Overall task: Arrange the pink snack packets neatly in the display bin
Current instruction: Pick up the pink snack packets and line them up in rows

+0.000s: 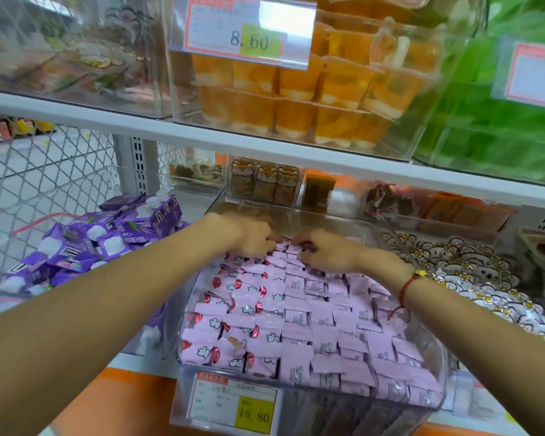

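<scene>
Pink snack packets at the display bin rear are pinched by left hand and right hand; light, crinkly, likely slippery, best taken by crimped edges.

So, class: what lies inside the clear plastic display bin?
The clear plastic display bin holds rows of pink snack packets; both hands, left and right, cover the far ones. Lower layers are hidden.

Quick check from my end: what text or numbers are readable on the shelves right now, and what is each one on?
"8.60": price tag on the clear bin of orange jelly cups, upper shelf.
"16.80": price tag on the front of the display bin of pink snack packets.
"NFC+": purple drink cartons, left bin.
Small print on both tags, the far-right tag and the packet backs is too blurred to read.
</scene>
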The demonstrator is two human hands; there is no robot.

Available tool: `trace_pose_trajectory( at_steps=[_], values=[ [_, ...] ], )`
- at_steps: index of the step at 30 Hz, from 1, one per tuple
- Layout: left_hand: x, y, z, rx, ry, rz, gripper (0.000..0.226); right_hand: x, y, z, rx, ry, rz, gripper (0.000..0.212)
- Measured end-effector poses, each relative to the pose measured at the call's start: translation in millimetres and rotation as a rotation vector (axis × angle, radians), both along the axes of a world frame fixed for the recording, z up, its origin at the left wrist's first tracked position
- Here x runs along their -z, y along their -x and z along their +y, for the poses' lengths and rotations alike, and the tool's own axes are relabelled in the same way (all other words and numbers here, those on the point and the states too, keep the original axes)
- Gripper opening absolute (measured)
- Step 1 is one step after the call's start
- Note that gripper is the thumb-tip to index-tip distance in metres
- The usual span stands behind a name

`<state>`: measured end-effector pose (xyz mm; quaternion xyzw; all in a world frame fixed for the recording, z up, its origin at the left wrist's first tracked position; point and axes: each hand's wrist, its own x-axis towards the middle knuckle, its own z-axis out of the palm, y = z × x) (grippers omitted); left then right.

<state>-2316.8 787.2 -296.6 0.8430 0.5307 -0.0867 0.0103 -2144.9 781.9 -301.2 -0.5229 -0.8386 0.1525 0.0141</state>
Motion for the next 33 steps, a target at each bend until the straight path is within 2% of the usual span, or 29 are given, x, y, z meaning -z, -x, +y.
trace_pose_trajectory(
  at_steps=[2,5,7,10,13,17,20,22,24,27,29,33],
  values=[
    [-4.4,8.1,-16.9,0.002,-0.175,-0.126,0.037,2.2,-1.2,2.3,-0.003,-0.092,0.001,0.033],
    [0.4,28.4,-57.9,-0.066,-0.592,-0.297,0.038,10.5,1.9,-1.5,-0.046,-0.199,0.143,0.042],
    [6.7,39.9,-88.2,-0.17,-0.68,-0.361,0.039,19.2,8.6,-4.2,-0.098,-0.158,0.138,0.044],
    [18.9,46.2,-119.4,-0.309,-0.586,-0.526,0.037,28.9,12.9,-2.1,-0.09,-0.078,0.043,0.047],
    [25.1,50.7,-130.5,-0.365,-0.434,-0.73,0.036,29.6,9.9,-4.7,-0.109,-0.069,0.035,0.048],
    [32.2,51.1,-133.4,-0.375,-0.417,-0.871,0.038,27.7,11.0,-7.8,-0.061,-0.056,0.056,0.046],
    [34.7,49.7,-133.5,-0.366,-0.416,-0.891,0.038,22.1,21.4,-5.8,-0.008,-0.102,-0.034,0.045],
    [35.3,49.1,-133.8,-0.355,-0.416,-0.888,0.039,17.7,24.2,-4.9,0.006,-0.065,0.033,0.035],
    [36.0,48.9,-134.1,-0.36,-0.414,-0.874,0.04,9.4,23.8,-3.5,0.009,0.021,0.117,0.035],
    [36.0,47.7,-135.0,-0.38,-0.414,-0.854,0.041,-6.6,22.2,2.4,-0.026,0.089,0.078,0.032],
    [35.8,47.8,-135.2,-0.383,-0.431,-0.842,0.041,-11.3,25.0,11.9,-0.009,0.038,0.057,0.032],
    [36.9,48.4,-133.7,-0.399,-0.469,-0.801,0.041,-3.2,36.0,31.2,0.165,-0.203,0.226,0.016]
  ],
)
